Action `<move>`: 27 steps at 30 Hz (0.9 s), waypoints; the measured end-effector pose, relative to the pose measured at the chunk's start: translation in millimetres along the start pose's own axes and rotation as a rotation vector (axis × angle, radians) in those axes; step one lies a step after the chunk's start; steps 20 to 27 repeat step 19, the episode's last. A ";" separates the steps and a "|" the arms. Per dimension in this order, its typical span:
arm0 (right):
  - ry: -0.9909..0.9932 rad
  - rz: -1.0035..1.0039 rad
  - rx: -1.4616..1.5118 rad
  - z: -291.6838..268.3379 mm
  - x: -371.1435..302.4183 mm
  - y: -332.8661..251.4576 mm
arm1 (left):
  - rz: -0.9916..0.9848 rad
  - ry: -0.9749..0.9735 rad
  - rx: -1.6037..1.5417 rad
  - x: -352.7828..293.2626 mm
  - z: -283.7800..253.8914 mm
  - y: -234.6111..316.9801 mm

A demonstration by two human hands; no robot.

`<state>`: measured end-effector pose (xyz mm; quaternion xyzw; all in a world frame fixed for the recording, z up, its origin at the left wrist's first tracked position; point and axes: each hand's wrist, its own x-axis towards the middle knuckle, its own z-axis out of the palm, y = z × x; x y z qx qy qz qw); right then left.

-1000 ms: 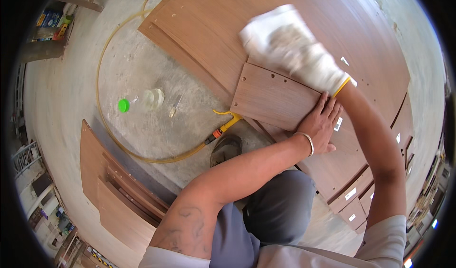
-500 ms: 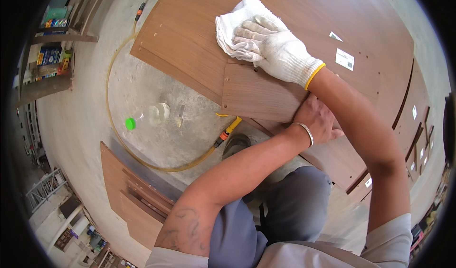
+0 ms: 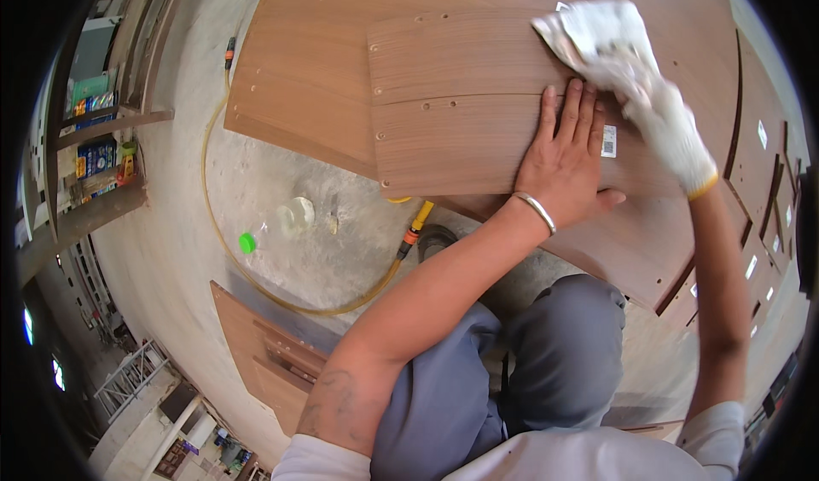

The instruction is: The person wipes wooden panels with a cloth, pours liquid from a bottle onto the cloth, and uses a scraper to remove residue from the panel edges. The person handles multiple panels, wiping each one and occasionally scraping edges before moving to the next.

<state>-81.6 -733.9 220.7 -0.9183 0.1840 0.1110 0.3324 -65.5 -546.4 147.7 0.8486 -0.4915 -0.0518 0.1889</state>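
My left hand, bare with a metal bangle, lies palm down with fingers stretched on a brown wood-grain board. Its fingertips reach over the seam to a second board alongside. My right hand, in a white knit glove with a yellow cuff, is closed on a white cloth at the right part of the far board. Hand and cloth are smeared by motion. Small holes dot the boards' ends. Both boards rest on a larger brown panel.
A white label shows beside my left fingers. On the concrete floor are a clear bottle with a green cap and a yellow hose. More brown panels lean at lower left and lie at right.
My right hand has swept the cloth rightward, uncovering the far board's left end and the seam. My left hand has moved from the near edge onto the board's top, fingers now flat.
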 end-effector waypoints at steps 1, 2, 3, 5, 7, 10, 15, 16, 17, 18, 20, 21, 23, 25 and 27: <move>-0.012 0.134 0.124 0.0 -24.7 1.3 | 0.001 -0.037 -0.014 0.1 -1.5 0.3; 0.025 0.110 0.138 6.5 -51.7 11.4 | -0.001 -0.074 -0.024 0.7 -3.5 0.5; 0.067 0.086 0.144 9.5 -80.4 19.1 | 0.008 -0.074 -0.058 2.8 -6.8 1.4; 0.160 0.048 0.147 26.2 -127.1 44.2 | 0.034 -0.066 -0.002 -0.7 -9.3 1.9; 0.294 0.241 0.433 45.1 -172.7 66.2 | 0.052 -0.035 0.012 -9.8 -10.8 0.2; 0.660 0.372 0.947 64.9 -234.3 105.9 | -0.015 -0.103 -0.071 -28.3 -30.1 0.2; 0.884 0.262 1.270 66.3 -277.9 116.9 | 0.119 -0.295 0.153 -82.0 -45.0 13.2; 0.905 0.251 1.291 65.6 -280.6 116.8 | 0.181 -0.270 0.304 -97.7 -38.9 15.0; 0.910 0.247 1.296 59.9 -276.6 101.4 | 0.246 -0.244 0.448 -109.9 -29.3 15.2; 0.920 0.244 1.296 54.9 -275.3 91.9 | 0.267 -0.197 0.441 -117.9 -22.3 13.2; 0.930 0.279 1.163 53.3 -274.7 92.1 | 0.288 -0.145 0.435 -122.7 -16.7 6.9; 0.930 0.279 1.163 53.3 -274.7 92.1 | 0.288 -0.145 0.435 -122.7 -16.7 6.9; 0.930 0.279 1.163 53.3 -274.7 92.1 | 0.288 -0.145 0.435 -122.7 -16.7 6.9; 0.930 0.279 1.163 53.3 -274.7 92.1 | 0.288 -0.145 0.435 -122.7 -16.7 6.9; 0.930 0.279 1.163 53.3 -274.7 92.1 | 0.288 -0.145 0.435 -122.7 -16.7 6.9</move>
